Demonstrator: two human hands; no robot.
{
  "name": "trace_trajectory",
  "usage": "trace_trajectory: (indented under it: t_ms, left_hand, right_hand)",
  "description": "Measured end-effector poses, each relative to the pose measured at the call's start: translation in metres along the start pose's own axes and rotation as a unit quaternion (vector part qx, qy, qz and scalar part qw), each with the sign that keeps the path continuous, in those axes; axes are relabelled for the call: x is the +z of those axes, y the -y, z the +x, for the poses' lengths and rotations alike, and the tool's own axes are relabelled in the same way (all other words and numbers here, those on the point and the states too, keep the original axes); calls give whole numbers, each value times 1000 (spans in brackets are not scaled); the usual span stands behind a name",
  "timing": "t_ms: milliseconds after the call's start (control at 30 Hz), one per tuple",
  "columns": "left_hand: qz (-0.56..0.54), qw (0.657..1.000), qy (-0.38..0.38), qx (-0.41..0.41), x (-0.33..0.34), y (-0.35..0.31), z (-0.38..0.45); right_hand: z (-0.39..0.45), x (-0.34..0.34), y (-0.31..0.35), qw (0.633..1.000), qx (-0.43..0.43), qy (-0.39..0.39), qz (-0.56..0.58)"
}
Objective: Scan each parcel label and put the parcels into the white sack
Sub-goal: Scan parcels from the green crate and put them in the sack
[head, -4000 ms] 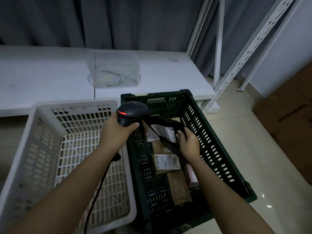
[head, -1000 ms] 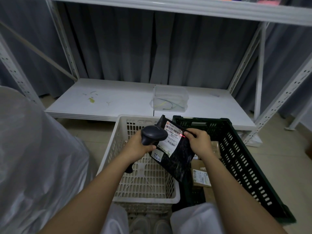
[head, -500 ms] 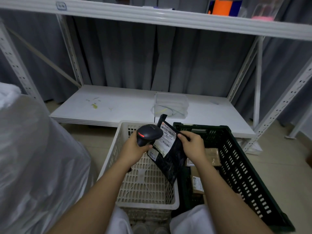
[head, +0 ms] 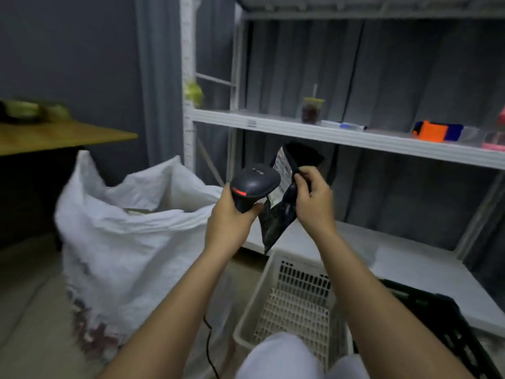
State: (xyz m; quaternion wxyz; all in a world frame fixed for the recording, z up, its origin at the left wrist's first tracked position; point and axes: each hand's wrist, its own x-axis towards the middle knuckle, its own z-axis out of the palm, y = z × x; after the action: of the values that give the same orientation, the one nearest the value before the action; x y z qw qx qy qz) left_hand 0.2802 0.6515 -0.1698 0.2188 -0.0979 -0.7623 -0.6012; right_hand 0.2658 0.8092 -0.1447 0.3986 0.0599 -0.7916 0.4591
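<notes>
The shelving unit (head: 341, 134) stands ahead of you, with the white sack (head: 131, 236) on the floor to your left, its mouth open and facing up. Below your arms sit a pale crate (head: 295, 302) and, to its right, a dark crate (head: 442, 318). Your right hand (head: 311, 203) pinches the black parcel (head: 276, 222) near its upper edge, fingers curled round it; the parcel hangs with its long axis close to upright, tilted so the lower corner points down and left, above the far rim of the pale crate. Its white label (head: 281, 173) faces left toward the scanner (head: 254, 184), which your left hand (head: 232, 217) grips by the handle, fingers wrapped fully round it; a red light shows on the scanner. The sack mouth lies to the left of and lower than the parcel, beyond your left hand. The left hand is nearer the sack but is occupied, so the parcel would have to travel leftward across or over the scanner. The likely hazard is the parcel catching the sack's slumped near rim instead of dropping inside. Label text is too blurred to read.
</notes>
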Motion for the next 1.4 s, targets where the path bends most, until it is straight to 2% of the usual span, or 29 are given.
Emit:
trace_trajectory:
  t_ms: [167, 333, 400, 433, 467, 567, 600, 667, 733, 833, 933, 1067, 1200, 1300, 1400]
  left_hand:
    - [-2, 996, -87, 18, -109, -38, -2]
    - [10, 986, -169, -1, -195, -36, -5]
    - [18, 982, -185, -26, -216, -27, -8]
    - [19, 981, -189, -37, -224, -21, -10]
    - [22, 980, -192, -47, -230, -15, -11]
    - [31, 980, -181, -74, -236, 3, -15]
    - [30, 981, -176, -80, -235, 7, -15]
    - [21, 981, -171, -85, -228, 13, -16]
    - [12, 983, -161, -84, -216, 16, -14]
    - [-2, 989, -127, -70, -186, 16, -9]
    - [-10, 995, -78, -53, -139, 9, -8]
    - [-21, 999, -6, -38, -60, -1, -12]
    - [-36, 995, 84, -42, 27, 2, -22]
    - [-33, 986, 154, -50, 91, 14, -31]
    - [-30, 976, 206, -62, 150, 35, -40]
  right_hand:
    - [14, 53, 113, 989, -147, -17, -16]
    - [17, 117, 181, 952, -258, 73, -148]
    - [10, 147, 182, 921, -252, 158, -253]
    - [5, 162, 174, 908, -212, 221, -287]
    - [1, 174, 165, 889, -168, 296, -306]
    - [-14, 193, 140, 795, -70, 521, -302]
    - [-16, 194, 135, 781, -56, 538, -311]
    - [-15, 191, 130, 805, -63, 519, -279]
    - [-12, 180, 120, 849, -71, 478, -213]
    - [-9, 145, 103, 893, -43, 420, -153]
    - [-1, 95, 80, 928, -31, 344, -141]
    - [-3, 21, 24, 960, 28, 230, -155]
    - [-24, -57, -57, 973, 136, 131, -132]
    - [-54, -115, -126, 957, 248, 94, -119]
    - [-93, -162, -193, 937, 323, 60, -122]
